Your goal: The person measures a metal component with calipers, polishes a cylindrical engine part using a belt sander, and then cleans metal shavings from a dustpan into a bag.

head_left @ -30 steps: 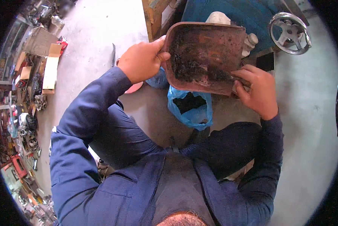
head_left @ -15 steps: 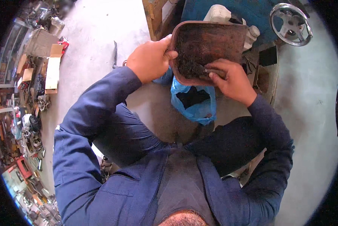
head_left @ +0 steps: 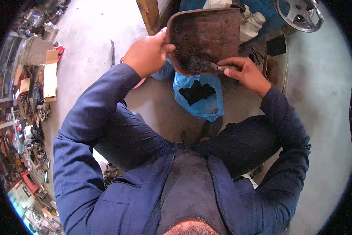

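Observation:
A reddish-brown, dustpan-like tray [head_left: 219, 33] with rounded left corners and a grimy inside is held up in front of me. My left hand [head_left: 146, 54] is closed on its left rim, thumb over the edge. In my right hand [head_left: 248, 74] is a small scraper [head_left: 213, 65], pinched between thumb and fingers. Its thin blade lies against the tray's inner surface near the lower edge, beside a clump of dark grime [head_left: 193, 64]. Just below the tray stands an open blue plastic bag [head_left: 212, 109] with a dark inside.
White plastic containers [head_left: 252, 26] stand behind the tray, with a chrome-rimmed steering wheel [head_left: 299, 15] at far right. A wooden post [head_left: 147, 15] rises behind my left hand. A dark strip [head_left: 112, 53] lies on the floor. Cardboard boxes [head_left: 50, 74] and metal parts crowd the left side.
The tray has shifted slightly up and left in view. The scraper has moved toward the tray's lower edge, with the dark grime now gathered lower and the upper left less covered.

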